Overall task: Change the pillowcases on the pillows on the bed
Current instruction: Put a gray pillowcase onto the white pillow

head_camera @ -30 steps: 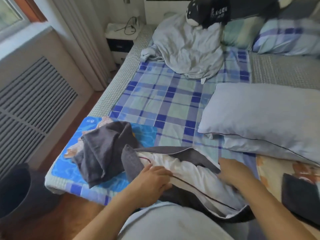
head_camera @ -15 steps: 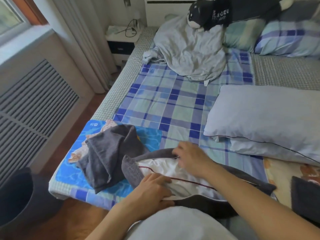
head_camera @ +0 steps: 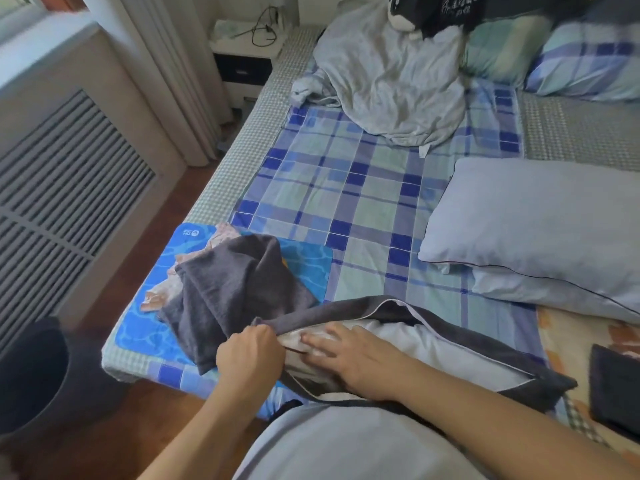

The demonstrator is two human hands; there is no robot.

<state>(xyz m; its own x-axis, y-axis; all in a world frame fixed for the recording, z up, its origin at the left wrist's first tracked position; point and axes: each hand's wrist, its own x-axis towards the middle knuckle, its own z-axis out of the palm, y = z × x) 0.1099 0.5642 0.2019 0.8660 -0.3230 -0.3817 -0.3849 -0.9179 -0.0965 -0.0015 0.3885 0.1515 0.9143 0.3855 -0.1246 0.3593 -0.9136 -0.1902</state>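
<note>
Down at the far left a dark round bin (head_camera: 33, 379) stands on the wooden floor below a slatted radiator cover (head_camera: 65, 181). At the near left corner of the bed (head_camera: 235, 168) lies a blue mat (head_camera: 308, 261), and on it sits a crumpled dark grey cloth (head_camera: 235, 289) with a bit of patterned fabric poking out from under it. Just to the right of that, the left hand (head_camera: 250, 355) is balled up, its fingers (head_camera: 258, 336) curled tight on the edge of the dark grey pillowcase (head_camera: 540, 379) at its open mouth. The white pillow (head_camera: 446, 351) lies half inside that case along the near edge of the bed, right in front of the person. The right hand (head_camera: 356, 362) rests flat on the pillow at the opening, fingers (head_camera: 318, 339) straight and close together, pressing down and gripping nothing. Further back, in the middle of the checked sheet (head_camera: 346, 188), is a rumpled pale grey cover (head_camera: 388, 77) with a black and white plush toy (head_camera: 401, 10) above it. To the right a second pillow in a pale grey case (head_camera: 540, 220) lies well apart from the hands, and checked pillows (head_camera: 588, 60) sit at the headboard end.
</note>
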